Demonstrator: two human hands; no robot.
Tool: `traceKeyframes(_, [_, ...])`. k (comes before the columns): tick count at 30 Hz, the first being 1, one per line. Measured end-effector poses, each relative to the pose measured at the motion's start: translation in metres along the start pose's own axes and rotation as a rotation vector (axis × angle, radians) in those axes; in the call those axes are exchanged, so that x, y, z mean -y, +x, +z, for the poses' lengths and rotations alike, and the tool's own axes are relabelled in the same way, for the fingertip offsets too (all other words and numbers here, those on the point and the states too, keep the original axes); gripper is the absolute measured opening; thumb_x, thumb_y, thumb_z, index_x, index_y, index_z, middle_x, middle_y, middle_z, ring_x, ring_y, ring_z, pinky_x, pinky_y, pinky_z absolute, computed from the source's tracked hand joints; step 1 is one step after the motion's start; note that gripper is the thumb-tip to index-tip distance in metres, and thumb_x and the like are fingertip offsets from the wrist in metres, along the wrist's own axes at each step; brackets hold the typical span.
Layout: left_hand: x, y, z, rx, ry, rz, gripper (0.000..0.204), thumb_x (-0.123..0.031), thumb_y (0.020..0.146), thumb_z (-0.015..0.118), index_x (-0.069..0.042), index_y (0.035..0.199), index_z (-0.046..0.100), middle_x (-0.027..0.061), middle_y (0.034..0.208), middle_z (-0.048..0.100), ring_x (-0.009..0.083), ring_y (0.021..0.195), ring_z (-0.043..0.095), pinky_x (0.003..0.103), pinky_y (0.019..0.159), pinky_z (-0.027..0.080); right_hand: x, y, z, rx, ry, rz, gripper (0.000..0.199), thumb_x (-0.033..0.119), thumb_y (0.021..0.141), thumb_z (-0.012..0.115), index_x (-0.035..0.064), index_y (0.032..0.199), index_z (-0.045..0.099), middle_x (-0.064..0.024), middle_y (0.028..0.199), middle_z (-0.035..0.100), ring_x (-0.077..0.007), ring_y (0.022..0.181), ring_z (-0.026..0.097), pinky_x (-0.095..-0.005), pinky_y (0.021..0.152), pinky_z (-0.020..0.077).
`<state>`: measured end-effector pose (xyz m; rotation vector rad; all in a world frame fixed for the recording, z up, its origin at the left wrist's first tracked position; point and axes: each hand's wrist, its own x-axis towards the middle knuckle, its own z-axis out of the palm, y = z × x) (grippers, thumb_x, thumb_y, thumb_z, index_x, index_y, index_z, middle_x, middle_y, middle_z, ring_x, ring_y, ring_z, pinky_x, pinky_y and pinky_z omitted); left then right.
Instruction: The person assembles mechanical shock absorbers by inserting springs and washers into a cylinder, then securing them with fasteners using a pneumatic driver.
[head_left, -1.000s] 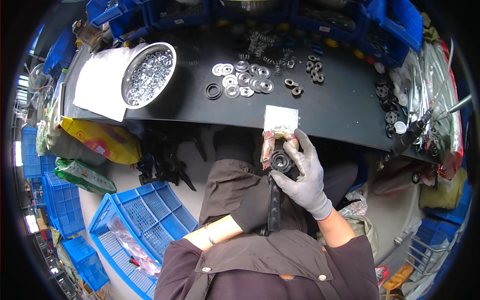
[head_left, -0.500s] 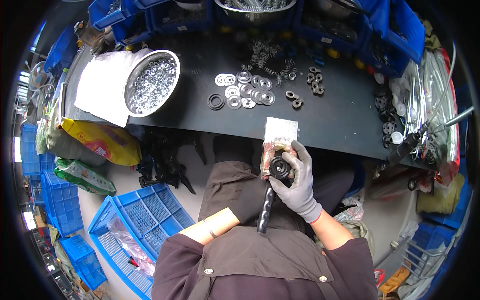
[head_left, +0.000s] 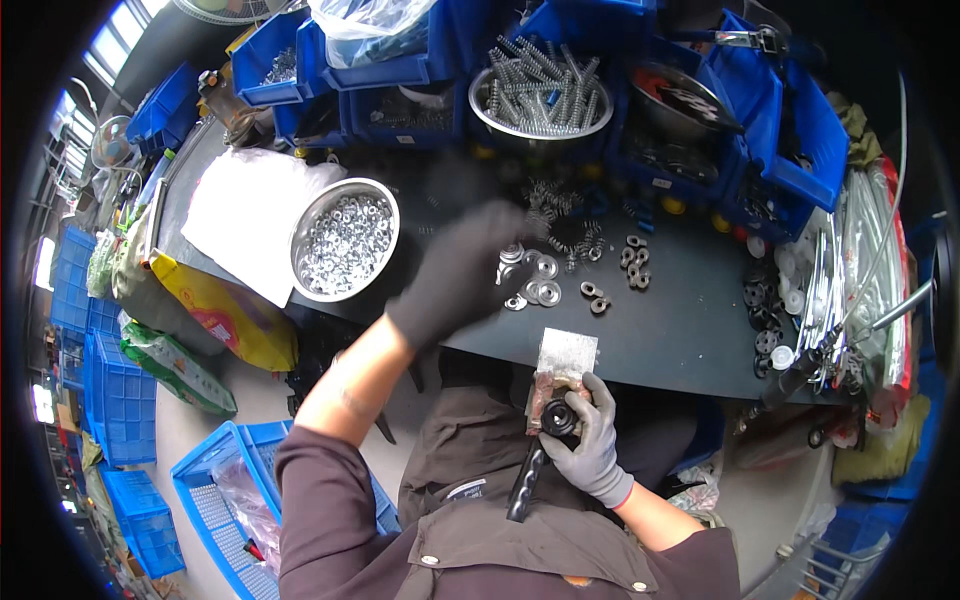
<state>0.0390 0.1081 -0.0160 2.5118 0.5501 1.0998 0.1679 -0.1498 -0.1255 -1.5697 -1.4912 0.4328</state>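
My right hand (head_left: 590, 445), in a grey glove, holds a black-handled tool (head_left: 528, 478) with a round black part at its top, pressed against a small metal bracket (head_left: 565, 355) at the table's near edge. My left hand (head_left: 455, 270), in a dark glove and blurred by motion, is raised over the black table (head_left: 680, 330). It hovers beside several flat metal washers (head_left: 535, 280). Whether it holds anything cannot be told.
A steel bowl of nuts (head_left: 345, 238) sits on white paper at the left. A steel bowl of springs (head_left: 540, 90) and blue bins (head_left: 420, 60) line the back. Loose springs, black rings and white parts lie on the table. Blue crates (head_left: 215, 490) stand on the floor.
My left arm has swung up from my lap and reached over the table to the washers. My head has tilted up, showing more of the back bins. The right hand stays on the tool.
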Motion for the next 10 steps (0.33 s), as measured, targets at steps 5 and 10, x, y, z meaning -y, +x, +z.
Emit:
traceKeyframes(5, [0.097, 0.138, 0.010, 0.042, 0.600, 0.067, 0.026, -0.010, 0.070, 0.068, -0.017, 0.095, 0.071, 0.0071, 0.095, 0.064, 0.0312, 0.092, 0.063, 0.043, 0.079, 0.051, 0.006, 0.006, -0.003, 0.003, -0.011, -0.015, 0.072, 0.020, 0.064, 0.084, 0.0078, 0.126, 0.048, -0.0274, 0.133, 0.042, -0.0427, 0.116, 0.051, -0.0440, 0.093, 0.0476])
traceKeyframes(10, [0.118, 0.192, 0.014, 0.560, 0.848, 0.081, 0.030, -0.015, 0.067, 0.074, -0.018, 0.097, 0.073, 0.0072, 0.112, 0.065, 0.0307, 0.100, 0.062, 0.041, 0.086, 0.051, 0.003, 0.004, -0.004, 0.036, -0.022, 0.037, 0.071, 0.022, 0.065, 0.085, 0.0113, 0.125, 0.050, -0.0253, 0.136, 0.041, -0.0408, 0.122, 0.049, -0.0453, 0.097, 0.0461])
